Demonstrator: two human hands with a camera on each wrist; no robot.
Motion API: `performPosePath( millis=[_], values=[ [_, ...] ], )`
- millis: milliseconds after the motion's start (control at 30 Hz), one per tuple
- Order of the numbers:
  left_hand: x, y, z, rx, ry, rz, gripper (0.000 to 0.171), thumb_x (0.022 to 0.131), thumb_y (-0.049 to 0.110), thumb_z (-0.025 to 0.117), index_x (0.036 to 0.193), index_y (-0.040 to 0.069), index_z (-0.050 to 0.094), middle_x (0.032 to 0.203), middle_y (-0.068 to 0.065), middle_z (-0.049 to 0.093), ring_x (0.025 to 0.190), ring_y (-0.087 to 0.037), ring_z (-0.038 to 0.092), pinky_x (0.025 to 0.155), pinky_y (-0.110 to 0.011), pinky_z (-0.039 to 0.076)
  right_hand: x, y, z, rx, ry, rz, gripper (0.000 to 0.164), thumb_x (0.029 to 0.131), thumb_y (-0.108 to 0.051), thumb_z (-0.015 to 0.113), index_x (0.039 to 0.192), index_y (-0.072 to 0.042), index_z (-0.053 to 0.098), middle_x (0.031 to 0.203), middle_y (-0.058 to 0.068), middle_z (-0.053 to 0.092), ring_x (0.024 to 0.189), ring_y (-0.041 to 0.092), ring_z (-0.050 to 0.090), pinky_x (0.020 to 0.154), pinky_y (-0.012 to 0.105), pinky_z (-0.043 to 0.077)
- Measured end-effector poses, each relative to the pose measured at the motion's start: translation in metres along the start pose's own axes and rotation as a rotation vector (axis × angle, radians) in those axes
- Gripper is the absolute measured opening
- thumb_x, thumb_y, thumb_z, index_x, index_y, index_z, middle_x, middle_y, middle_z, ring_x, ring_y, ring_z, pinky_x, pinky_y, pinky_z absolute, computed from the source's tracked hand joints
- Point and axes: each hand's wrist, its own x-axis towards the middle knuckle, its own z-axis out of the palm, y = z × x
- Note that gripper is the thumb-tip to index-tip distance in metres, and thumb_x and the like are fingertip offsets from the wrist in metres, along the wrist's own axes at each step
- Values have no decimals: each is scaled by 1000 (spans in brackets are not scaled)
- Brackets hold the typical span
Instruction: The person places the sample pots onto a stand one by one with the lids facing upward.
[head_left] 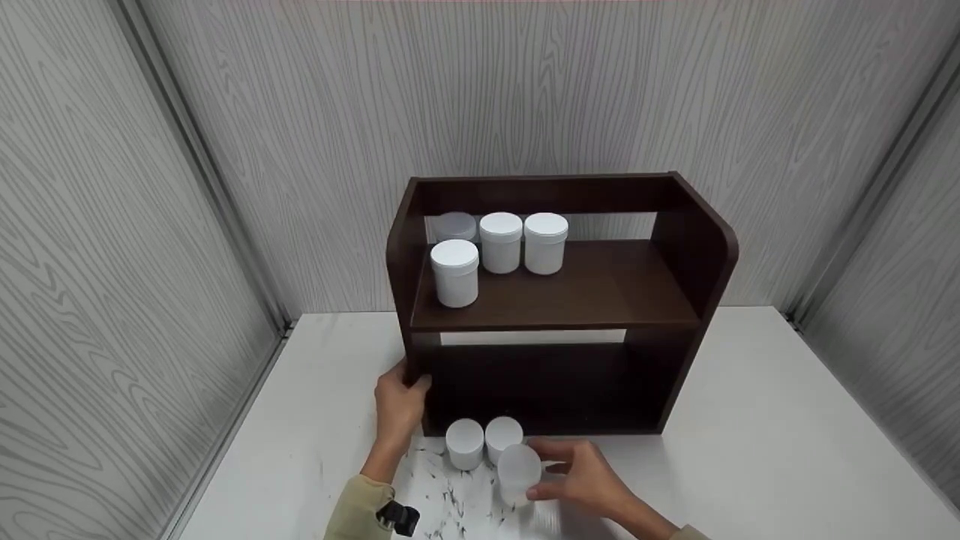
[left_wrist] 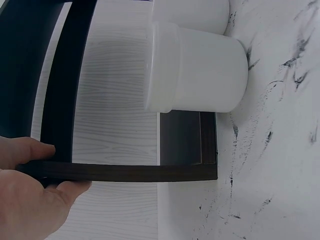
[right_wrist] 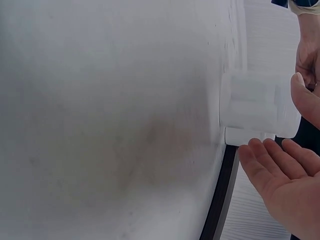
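My left hand (head_left: 400,409) grips the left side panel of a dark brown two-tier shelf (head_left: 555,328), thumb on one face and fingers on the other. This grip also shows in the left wrist view, at the panel's edge (left_wrist: 135,172). My right hand (head_left: 589,478) is at a frosted translucent jar (head_left: 517,476) on the table. Its thumb and fairly straight fingers are spread on either side of the jar in the right wrist view; firm contact is hard to tell. Two white jars, one on the left (head_left: 465,444) and one beside it (head_left: 504,436), stand before the shelf.
On the upper tier stand three white lidded jars, a front one (head_left: 455,275) and two behind (head_left: 501,244) (head_left: 545,245), plus a greyish jar (head_left: 455,225) at the back left. The white table (head_left: 765,420) has dark scuffs. Grey wood-grain walls (head_left: 337,112) enclose it.
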Motion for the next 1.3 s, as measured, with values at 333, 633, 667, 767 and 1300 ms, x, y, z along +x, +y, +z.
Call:
performPosePath(
  millis=[333, 633, 667, 767, 1300],
  values=[
    [0, 0, 0, 10, -2, 0, 48, 99, 1, 61, 143, -15, 53, 135, -32, 63, 127, -43, 61, 107, -53, 48, 0, 0, 3, 25, 16, -1, 62, 78, -5, 94, 134, 3, 69, 131, 18, 70, 115, 37, 70, 94, 42, 58],
    [2, 0, 1, 8, 13, 0, 46, 98, 0, 62, 141, -15, 56, 132, -31, 65, 125, -42, 63, 106, -52, 49, -2, 3, 1, 41, 25, -27, 60, 78, -4, 93, 133, 5, 69, 129, 20, 71, 113, 41, 70, 94, 41, 58],
    [2, 0, 1, 8, 14, 0, 45, 98, 0, 62, 140, -15, 57, 132, -31, 65, 125, -41, 63, 106, -52, 49, -3, 3, 0, 43, 26, -29, 61, 78, -3, 93, 133, 5, 69, 129, 20, 71, 113, 42, 70, 93, 41, 58],
    [2, 0, 1, 5, 19, -2, 43, 98, -1, 63, 138, -14, 59, 131, -30, 66, 124, -41, 63, 105, -52, 49, -4, 4, -2, 50, 24, -25, 62, 77, -2, 93, 134, 7, 68, 131, 22, 69, 114, 44, 69, 93, 41, 58],
    [1, -1, -1, 8, 1, -28, 47, 98, 0, 61, 143, -13, 55, 135, -30, 64, 129, -42, 60, 108, -53, 47, -6, 3, -4, 4, 18, 6, 69, 79, -8, 93, 138, 10, 63, 139, 28, 62, 115, 42, 69, 94, 39, 58]
  ],
)
